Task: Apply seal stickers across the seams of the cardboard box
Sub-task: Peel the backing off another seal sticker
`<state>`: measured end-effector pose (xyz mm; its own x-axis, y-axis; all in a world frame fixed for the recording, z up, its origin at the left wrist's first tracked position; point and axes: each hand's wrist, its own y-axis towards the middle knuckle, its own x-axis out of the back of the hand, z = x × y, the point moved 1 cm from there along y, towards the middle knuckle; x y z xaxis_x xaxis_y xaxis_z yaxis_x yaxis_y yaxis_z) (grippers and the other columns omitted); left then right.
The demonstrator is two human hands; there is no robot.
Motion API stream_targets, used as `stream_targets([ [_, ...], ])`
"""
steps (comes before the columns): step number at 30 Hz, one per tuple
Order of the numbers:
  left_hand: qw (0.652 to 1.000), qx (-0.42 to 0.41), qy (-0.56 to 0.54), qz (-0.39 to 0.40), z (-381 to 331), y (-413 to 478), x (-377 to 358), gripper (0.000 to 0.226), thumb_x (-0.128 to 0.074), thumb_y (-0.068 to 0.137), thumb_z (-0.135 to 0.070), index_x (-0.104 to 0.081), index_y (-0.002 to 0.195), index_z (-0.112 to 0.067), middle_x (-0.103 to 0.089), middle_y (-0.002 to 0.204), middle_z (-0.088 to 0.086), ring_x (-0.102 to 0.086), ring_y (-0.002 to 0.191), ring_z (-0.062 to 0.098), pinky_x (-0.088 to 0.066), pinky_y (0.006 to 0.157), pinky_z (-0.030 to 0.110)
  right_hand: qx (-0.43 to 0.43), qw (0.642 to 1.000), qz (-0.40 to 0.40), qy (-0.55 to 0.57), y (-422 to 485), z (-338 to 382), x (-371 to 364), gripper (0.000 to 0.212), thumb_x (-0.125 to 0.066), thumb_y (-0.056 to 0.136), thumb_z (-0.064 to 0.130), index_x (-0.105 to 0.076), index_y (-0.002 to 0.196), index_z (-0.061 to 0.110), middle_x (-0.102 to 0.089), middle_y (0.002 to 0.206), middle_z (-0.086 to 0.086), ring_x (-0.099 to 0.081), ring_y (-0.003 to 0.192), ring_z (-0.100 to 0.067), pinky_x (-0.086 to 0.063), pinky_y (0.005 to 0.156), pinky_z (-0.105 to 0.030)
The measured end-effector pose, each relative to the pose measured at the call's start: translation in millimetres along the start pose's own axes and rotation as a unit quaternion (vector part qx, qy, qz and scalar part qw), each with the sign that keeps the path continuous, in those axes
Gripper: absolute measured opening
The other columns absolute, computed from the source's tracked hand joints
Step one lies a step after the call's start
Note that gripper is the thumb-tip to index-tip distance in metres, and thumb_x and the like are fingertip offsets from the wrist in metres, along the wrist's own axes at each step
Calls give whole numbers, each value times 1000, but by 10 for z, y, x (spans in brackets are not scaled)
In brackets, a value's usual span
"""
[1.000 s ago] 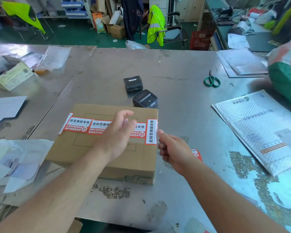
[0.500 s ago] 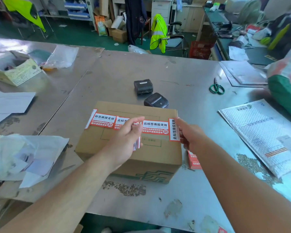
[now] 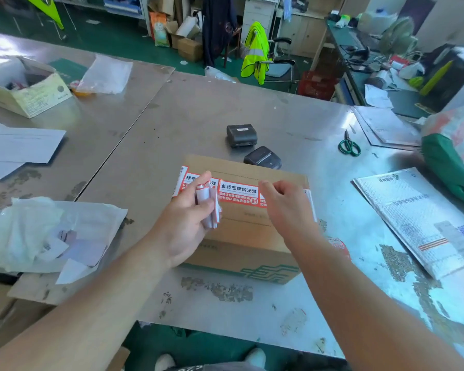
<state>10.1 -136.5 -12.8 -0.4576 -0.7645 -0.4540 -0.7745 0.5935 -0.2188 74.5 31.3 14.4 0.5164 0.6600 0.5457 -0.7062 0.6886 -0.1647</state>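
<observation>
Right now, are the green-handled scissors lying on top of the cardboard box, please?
No, the green-handled scissors lie on the metal table, right of the cardboard box and apart from it.

Left grip clenched; right grip fingers curled.

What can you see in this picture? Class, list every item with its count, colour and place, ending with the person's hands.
cardboard box: one, brown, table centre
seal stickers: a row, red and white, across the box top
devices: two, black, behind the box
scissors: one, green, far right
bubble mailer: one, white, right
table: one, grey metal, under everything
left hand: one, holds white paper strips
right hand: one, fingers curled, over the box
</observation>
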Motion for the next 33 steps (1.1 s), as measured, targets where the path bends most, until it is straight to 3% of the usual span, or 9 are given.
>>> stream_targets([
  [5, 996, -15, -42, -80, -192, -334, 581, 31, -49, 98, -8, -59, 123, -23, -67, 77, 1, -59, 76, 17, -48, 74, 27, 55, 993, 103, 26, -285, 350, -599, 44, -55, 94, 37, -56, 83, -6, -50, 66, -3, -41, 57, -16, -32, 57, -29],
  [9, 978, -20, -90, -185, -294, -800, 1253, 23, -53, 94, -17, -64, 114, -21, -71, 82, 3, -62, 82, 20, -48, 83, 41, 65, 979, 187, 39, -527, 601, -1234, 34, -58, 91, 39, -61, 75, 9, -55, 61, 4, -46, 56, -14, -39, 63, -34],
  [11, 961, -28, -127, -244, -326, -1102, 1590, 20, -49, 98, -15, -66, 108, -20, -72, 83, 5, -65, 81, 21, -51, 82, 42, 76, 968, 237, 31, -704, 722, -1590, 30, -59, 90, 41, -62, 71, 19, -57, 59, 9, -48, 55, -13, -40, 63, -34],
  [17, 889, -55, -208, -404, -178, -2052, 2438, 19, -43, 103, -14, -58, 92, -8, -62, 86, 13, -62, 72, 22, -42, 71, 35, 97, 912, 398, 0, -1449, 951, -2607, 32, -58, 92, 43, -65, 77, 15, -59, 67, 6, -49, 62, -15, -41, 65, -34],
  [20, 848, -50, -251, -464, 35, -2499, 2796, 14, -41, 102, -5, -54, 98, -9, -54, 93, 16, -54, 78, 24, -41, 67, 35, 108, 878, 465, -40, -1850, 902, -3052, 35, -57, 91, 44, -62, 74, 14, -59, 68, 0, -50, 63, -16, -42, 67, -37],
  [23, 827, -30, -260, -498, 218, -2792, 3025, 23, -36, 98, 8, -53, 98, -8, -52, 90, 17, -51, 77, 25, -42, 72, 36, 83, 848, 518, -73, -2125, 795, -3380, 30, -56, 92, 44, -60, 76, 19, -52, 69, -6, -45, 63, -19, -35, 66, -36],
  [27, 780, -15, -297, -550, 472, -3027, 3285, 25, -41, 100, 6, -51, 119, -6, -63, 99, 15, -62, 85, 25, -49, 85, 39, 15, 820, 561, -112, -2372, 666, -3721, 22, -56, 92, 37, -58, 81, 19, -48, 73, -7, -38, 57, -15, -29, 54, -29],
  [31, 725, 19, -347, -595, 756, -3113, 3554, 16, -46, 97, 8, -54, 103, -4, -64, 101, 18, -63, 88, 27, -53, 78, 39, -72, 805, 575, -126, -2463, 619, -3909, 18, -54, 97, 28, -57, 82, 17, -46, 66, 0, -32, 54, -10, -23, 51, -25],
  [33, 699, 58, -369, -610, 891, -3131, 3703, 14, -50, 96, 5, -54, 99, -7, -63, 108, 19, -63, 93, 29, -53, 86, 45, -102, 807, 568, -125, -2461, 607, -3981, 22, -55, 98, 28, -59, 80, 17, -48, 63, 2, -34, 52, -9, -25, 51, -24],
])
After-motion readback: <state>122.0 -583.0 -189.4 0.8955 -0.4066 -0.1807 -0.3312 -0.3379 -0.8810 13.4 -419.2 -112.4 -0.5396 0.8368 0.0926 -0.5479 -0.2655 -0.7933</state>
